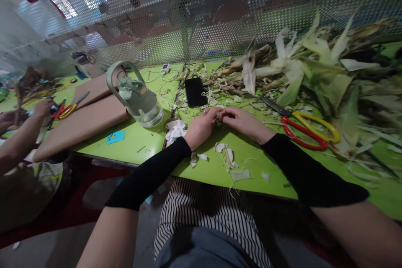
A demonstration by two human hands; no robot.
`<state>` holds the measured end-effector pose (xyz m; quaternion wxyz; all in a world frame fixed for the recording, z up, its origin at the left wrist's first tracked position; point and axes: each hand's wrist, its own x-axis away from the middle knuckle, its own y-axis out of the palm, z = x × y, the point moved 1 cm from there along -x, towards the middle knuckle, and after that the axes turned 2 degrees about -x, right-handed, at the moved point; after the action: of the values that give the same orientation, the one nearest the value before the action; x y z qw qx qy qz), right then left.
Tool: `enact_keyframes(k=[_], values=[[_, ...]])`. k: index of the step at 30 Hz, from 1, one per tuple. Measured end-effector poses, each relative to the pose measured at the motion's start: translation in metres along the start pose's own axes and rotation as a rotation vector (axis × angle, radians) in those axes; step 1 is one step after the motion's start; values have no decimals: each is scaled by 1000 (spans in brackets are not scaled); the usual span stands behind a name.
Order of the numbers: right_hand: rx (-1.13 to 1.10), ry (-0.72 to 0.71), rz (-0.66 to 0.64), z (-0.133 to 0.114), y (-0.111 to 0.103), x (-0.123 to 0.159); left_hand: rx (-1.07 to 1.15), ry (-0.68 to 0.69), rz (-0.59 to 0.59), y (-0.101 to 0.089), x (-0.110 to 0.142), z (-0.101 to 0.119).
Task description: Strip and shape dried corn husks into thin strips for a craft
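My left hand (202, 129) and my right hand (246, 124) meet fingertip to fingertip over the green table, both closed in a pinch. Whatever lies between the fingers is small and mostly hidden. Cut scraps of pale corn husk (230, 157) lie just in front of my hands. A large pair of scissors (309, 127) with one red and one yellow handle loop rests to the right of my right hand. Beyond my fingers is a black phone (196, 92). A crumpled white tissue (176, 130) sits beside my left wrist.
A heap of corn husks (323, 63) covers the right and back of the table. At left stands a clear water bottle (141, 102) with a green handle, near brown padded pieces (84, 125). Another person's hand (44, 106) works farther left. A perforated metal screen (201, 21) borders the back.
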<state>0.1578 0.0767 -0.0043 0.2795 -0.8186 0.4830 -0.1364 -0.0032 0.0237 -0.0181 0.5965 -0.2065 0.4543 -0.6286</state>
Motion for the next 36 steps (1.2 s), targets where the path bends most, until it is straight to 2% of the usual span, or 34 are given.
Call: enact_keyframes(k=[5,11,15,19,24,27,29,33,36], values=[[58,10,11,-2,-6,2,7,3,12,1,0,-2],[86,-66,-42,3,-8,2,-19,-12,3,3,-2,-3],[263,-138,15,-2,-11,6,-57,-11,15,2,-2,-5],[453,-201,-12,-5,-13,9,-97,-41,22,-3,-3,-11],[467,-170,-45,-5,-16,9,-119,-80,36,-13,-7,-18],[227,-98,50,-8,-16,10,-100,-92,34,-17,-9,-20],[-82,-28,92,-13,-15,11,-66,-73,18,-18,-10,-20],[-660,124,68,-22,-9,15,48,3,-28,-22,-9,-11],[-842,120,86,-27,-9,16,163,17,-86,-30,-6,-3]])
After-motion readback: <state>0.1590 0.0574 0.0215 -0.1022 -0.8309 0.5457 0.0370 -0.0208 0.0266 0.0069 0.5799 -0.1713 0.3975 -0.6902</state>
